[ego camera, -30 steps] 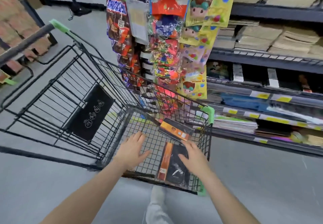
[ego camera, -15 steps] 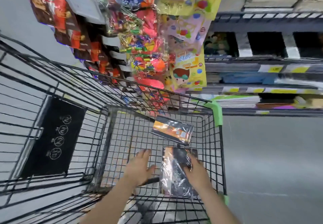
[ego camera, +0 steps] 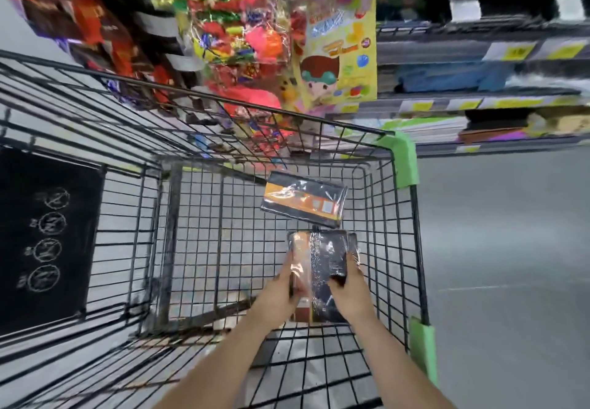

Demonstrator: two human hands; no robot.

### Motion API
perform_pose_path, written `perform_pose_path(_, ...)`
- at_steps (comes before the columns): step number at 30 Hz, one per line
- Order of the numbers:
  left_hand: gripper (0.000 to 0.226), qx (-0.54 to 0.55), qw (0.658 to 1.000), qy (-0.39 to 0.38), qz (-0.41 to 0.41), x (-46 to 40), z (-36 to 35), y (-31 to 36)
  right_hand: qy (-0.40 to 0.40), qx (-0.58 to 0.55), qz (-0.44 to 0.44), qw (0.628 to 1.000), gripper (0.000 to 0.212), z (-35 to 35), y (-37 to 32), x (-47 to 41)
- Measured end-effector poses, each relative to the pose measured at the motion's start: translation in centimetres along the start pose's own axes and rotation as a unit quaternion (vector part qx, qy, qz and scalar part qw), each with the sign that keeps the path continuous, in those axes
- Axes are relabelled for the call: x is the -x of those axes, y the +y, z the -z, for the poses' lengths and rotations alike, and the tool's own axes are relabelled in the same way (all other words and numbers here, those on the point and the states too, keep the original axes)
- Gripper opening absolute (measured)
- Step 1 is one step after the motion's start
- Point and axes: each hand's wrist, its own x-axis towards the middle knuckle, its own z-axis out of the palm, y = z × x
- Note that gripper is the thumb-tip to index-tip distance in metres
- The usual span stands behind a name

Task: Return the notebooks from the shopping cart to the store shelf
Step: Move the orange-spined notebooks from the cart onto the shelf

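in cart (ego camera: pixel 396 204), hands around notebook (ego camera: pixel 325 258)

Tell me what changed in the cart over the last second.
Both hands closed in on the near notebook: the left hand, which lay flat on the cart floor beside it, now grips its left edge, and the right hand grips its right edge. The far notebook stayed propped against the front mesh, untouched.
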Motion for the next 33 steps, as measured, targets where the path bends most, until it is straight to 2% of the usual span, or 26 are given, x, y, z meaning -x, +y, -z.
perform_pose_path(6,0.072,0.166,0.982,0.091,0.016,0.7,3.8,1.8,0.035,-0.042,0.031,0.998,0.071,2.1,-3.4,1.3)
perform_pose_path(9,0.073,0.223,0.971,0.086,-0.014,1.5,6.5,2.0,0.010,-0.094,0.071,0.993,0.067,2.9,-5.8,1.7)
perform_pose_path(13,0.073,0.306,0.946,0.105,-0.026,2.4,10.0,1.9,-0.027,-0.117,0.110,0.987,0.073,3.8,-9.2,1.0)
perform_pose_path(16,0.072,0.329,0.936,0.127,-0.005,2.3,12.0,0.8,-0.038,-0.071,0.149,0.986,0.067,4.8,-11.0,-0.3)
perform_pose_path(19,0.075,0.348,0.922,0.165,0.036,2.0,13.1,-1.5,0.005,-0.032,0.172,0.985,0.066,5.8,-11.4,-2.9)
perform_pose_path(23,0.077,0.382,0.901,0.193,0.069,1.3,13.1,-4.6,0.054,0.119,0.148,0.980,0.064,6.6,-10.9,-7.0)
perform_pose_path(27,0.077,0.389,0.892,0.213,0.088,0.4,12.1,-6.2,0.064,0.234,0.127,0.962,0.075,5.9,-9.8,-10.2)
perform_pose_path(33,0.077,0.388,0.887,0.229,0.101,-0.1,11.1,-6.7,0.102,0.240,0.151,0.954,0.066,5.2,-9.4,-10.9)
